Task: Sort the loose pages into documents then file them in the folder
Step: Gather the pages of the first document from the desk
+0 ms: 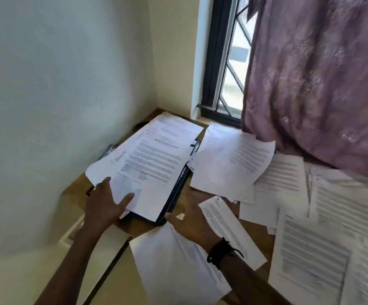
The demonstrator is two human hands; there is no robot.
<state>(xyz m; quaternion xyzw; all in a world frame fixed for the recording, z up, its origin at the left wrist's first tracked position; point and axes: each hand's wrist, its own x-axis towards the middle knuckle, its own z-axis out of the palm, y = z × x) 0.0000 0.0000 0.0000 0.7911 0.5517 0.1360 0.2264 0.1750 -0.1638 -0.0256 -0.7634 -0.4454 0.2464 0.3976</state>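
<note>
One folder [179, 188] lies far left on the surface [75, 188], with one page stack [154, 159] on top. Your left hand [104, 203] rests flat on that stack, fingers spread. Your right hand [189, 221] meets one page [233, 232]; its fingers are hidden, so I can't tell the grip. Roughly seven more loose pages [310, 249] overlap on the right.

Bare forearms [75, 256]; black corded wristband [220, 249] with a loose tail behind the right hand [189, 221].
</note>
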